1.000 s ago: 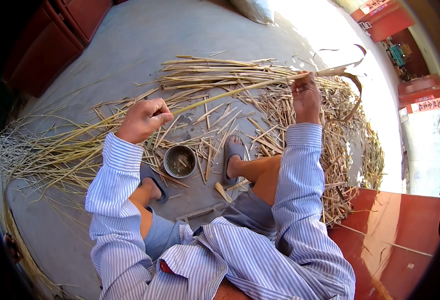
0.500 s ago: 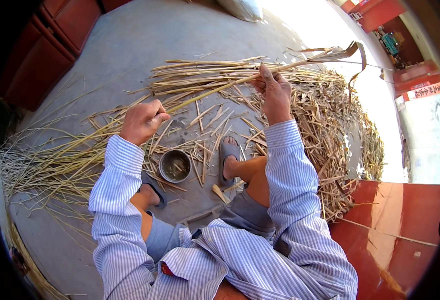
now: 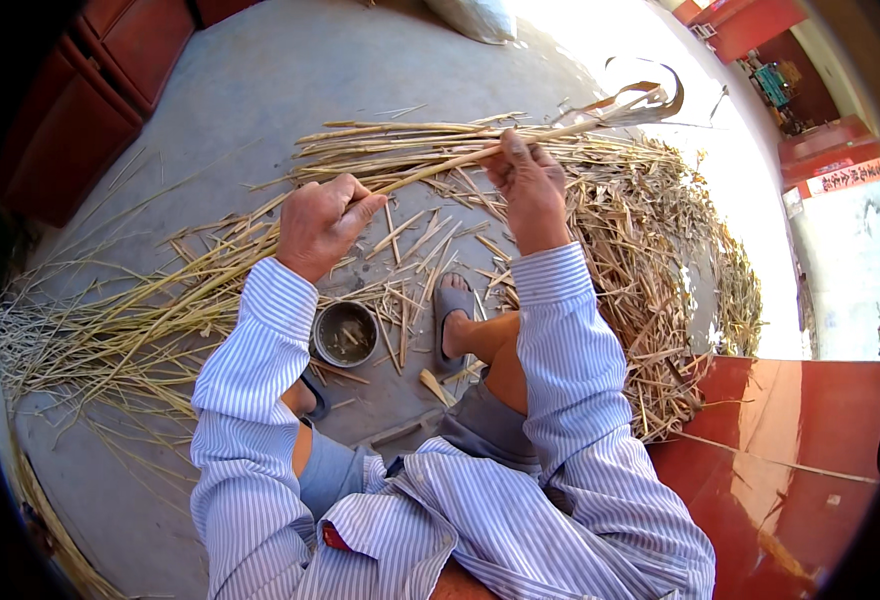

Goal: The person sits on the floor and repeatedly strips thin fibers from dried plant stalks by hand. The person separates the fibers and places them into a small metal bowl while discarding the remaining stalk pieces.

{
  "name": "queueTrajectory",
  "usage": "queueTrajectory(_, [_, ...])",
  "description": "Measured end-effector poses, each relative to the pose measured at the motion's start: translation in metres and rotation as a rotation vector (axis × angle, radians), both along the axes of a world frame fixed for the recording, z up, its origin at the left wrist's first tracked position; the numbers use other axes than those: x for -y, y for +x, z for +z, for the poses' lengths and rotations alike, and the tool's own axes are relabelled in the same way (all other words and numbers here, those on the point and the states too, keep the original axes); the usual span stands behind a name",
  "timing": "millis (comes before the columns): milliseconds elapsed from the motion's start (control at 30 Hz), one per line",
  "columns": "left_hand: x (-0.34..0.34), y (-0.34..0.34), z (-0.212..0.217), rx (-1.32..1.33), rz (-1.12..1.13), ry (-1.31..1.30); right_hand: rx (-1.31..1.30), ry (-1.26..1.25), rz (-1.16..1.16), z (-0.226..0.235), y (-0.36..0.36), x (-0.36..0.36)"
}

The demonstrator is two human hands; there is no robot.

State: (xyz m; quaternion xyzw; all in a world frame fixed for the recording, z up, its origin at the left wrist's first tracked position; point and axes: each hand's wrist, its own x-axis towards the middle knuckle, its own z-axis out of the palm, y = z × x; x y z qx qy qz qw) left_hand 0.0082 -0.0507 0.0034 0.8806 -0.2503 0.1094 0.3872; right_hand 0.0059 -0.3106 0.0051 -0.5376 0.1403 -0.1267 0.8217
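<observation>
A long dry stalk (image 3: 428,173) runs between my hands, slanting up to the right. My left hand (image 3: 322,226) is closed in a fist round its left part, thumb along the top. My right hand (image 3: 530,195) pinches it farther right between thumb and fingers. Beyond the right hand, the stalk ends in a dry curled leaf (image 3: 650,108). Behind the hands lies a bundle of trimmed stalks (image 3: 360,140) on the floor. Thin stalks with pale tips (image 3: 110,330) spread out to the left.
A round metal bowl (image 3: 346,333) with bits in it stands between my feet. Short cut pieces (image 3: 400,235) litter the grey floor. A heap of dry husks (image 3: 630,260) lies on the right, beside a glossy red surface (image 3: 800,420). A red armchair (image 3: 70,130) stands far left, a pale sack (image 3: 475,18) at the back.
My left hand has moved right and slightly up, nearer my right hand, which has shifted a little left. The curled leaf at the stalk's end has swung.
</observation>
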Motion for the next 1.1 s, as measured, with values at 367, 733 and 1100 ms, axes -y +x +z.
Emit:
queueTrajectory(367, [-0.073, -0.002, -0.016, -0.488, -0.081, 0.037, 0.023, 0.342, -0.359, -0.046, -0.008, 0.187])
queueTrajectory(733, [-0.062, 0.007, -0.022, -0.454, -0.062, -0.051, -0.078, -0.012, -0.028, -0.011, -0.004, 0.063])
queueTrajectory(1100, [-0.017, 0.001, -0.003, 0.071, -0.157, 0.097, -0.179, -0.009, 0.124, -0.008, -0.006, 0.021])
